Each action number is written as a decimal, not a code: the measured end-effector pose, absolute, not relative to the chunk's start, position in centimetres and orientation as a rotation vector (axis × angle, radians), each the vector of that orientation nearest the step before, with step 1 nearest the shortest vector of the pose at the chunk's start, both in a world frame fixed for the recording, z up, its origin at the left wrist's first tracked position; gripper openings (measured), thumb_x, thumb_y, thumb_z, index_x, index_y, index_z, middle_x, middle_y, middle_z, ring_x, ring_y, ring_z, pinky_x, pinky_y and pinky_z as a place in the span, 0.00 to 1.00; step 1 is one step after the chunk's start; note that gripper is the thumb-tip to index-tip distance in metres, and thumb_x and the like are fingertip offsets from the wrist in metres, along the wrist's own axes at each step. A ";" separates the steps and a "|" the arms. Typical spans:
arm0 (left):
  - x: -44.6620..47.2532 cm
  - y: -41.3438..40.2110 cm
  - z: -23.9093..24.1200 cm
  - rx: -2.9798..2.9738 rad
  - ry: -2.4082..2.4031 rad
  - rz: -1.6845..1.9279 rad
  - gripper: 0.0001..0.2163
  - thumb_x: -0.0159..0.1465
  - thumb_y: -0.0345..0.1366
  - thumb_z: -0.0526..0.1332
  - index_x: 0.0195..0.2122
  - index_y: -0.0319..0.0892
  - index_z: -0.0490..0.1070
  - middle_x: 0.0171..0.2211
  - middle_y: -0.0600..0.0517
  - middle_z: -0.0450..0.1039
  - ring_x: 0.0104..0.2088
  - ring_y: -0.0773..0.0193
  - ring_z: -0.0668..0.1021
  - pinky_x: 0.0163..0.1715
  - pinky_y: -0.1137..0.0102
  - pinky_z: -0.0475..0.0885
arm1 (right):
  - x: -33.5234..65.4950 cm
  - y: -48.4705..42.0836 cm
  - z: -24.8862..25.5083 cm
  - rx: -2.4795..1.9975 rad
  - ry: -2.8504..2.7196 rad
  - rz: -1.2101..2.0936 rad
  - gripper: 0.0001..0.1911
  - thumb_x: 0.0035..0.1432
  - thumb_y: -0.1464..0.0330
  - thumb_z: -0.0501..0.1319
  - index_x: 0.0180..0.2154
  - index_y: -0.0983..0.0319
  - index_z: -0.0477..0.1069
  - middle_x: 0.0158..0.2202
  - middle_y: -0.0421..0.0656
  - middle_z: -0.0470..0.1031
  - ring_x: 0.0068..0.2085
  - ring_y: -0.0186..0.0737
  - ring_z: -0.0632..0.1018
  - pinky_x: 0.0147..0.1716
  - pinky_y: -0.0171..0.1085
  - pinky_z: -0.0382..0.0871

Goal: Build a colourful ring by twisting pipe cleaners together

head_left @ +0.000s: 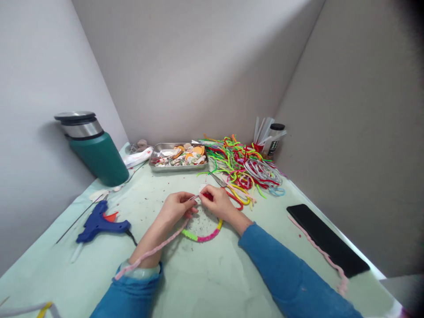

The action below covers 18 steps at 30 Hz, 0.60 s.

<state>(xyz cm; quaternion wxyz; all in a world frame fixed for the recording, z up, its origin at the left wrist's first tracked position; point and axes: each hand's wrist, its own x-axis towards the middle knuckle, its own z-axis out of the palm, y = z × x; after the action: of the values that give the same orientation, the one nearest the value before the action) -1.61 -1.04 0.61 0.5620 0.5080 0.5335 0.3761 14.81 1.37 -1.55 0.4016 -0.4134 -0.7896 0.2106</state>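
Observation:
Between my two hands is a ring (pixel 208 238) wrapped in fuzzy sections of green, pink and yellow, with some red near my right fingers. My left hand (pixel 175 208) pinches a bare, pale stretch of it at the top. Fingers of my right hand (pixel 217 202) close on the same stretch from the right, almost touching the left fingertips. A light pink pipe cleaner (pixel 155 250) runs from under my left fingers back across the left forearm. Just beyond my right hand lie scissors (pixel 236 198) with red and yellow handles, partly hidden by it.
A metal tray (pixel 179 168) of paper cutouts stands at the back beside a pile of pipe cleaners (pixel 232 154). Left are a green bottle (pixel 99 159) and a blue glue gun (pixel 102 224). Right lie a black phone-like slab (pixel 326 238) and another pink pipe cleaner (pixel 319 251).

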 end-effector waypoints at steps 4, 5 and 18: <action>-1.8 -0.5 -0.2 1.344 1.304 1.076 0.19 0.49 0.43 0.64 0.39 0.35 0.72 0.34 0.45 0.77 0.33 0.59 0.78 0.34 0.69 0.72 | 14.9 1.6 -1.6 -1.039 -1.969 0.529 0.04 0.55 0.70 0.56 0.29 0.63 0.68 0.25 0.38 0.70 0.26 0.31 0.69 0.27 0.30 0.58; -1.9 -0.3 -0.4 1.423 1.316 1.093 0.19 0.49 0.42 0.64 0.39 0.36 0.73 0.36 0.45 0.77 0.35 0.59 0.78 0.37 0.68 0.71 | 14.9 1.6 -1.6 -1.041 -1.968 0.528 0.04 0.55 0.70 0.56 0.29 0.63 0.68 0.25 0.38 0.70 0.26 0.31 0.69 0.27 0.30 0.58; -2.6 -0.9 0.7 2.201 1.537 1.127 0.13 0.60 0.30 0.51 0.39 0.42 0.73 0.40 0.50 0.76 0.41 0.61 0.75 0.45 0.65 0.68 | 15.0 1.3 -1.5 -0.976 -2.070 0.629 0.06 0.56 0.68 0.56 0.29 0.63 0.69 0.24 0.38 0.69 0.26 0.31 0.68 0.27 0.30 0.58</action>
<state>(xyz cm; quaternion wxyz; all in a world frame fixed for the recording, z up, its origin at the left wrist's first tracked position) -2.56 -0.88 0.68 0.1149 0.7509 0.5243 0.3847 14.98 1.29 -1.50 0.3746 -0.3814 -0.8087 0.2456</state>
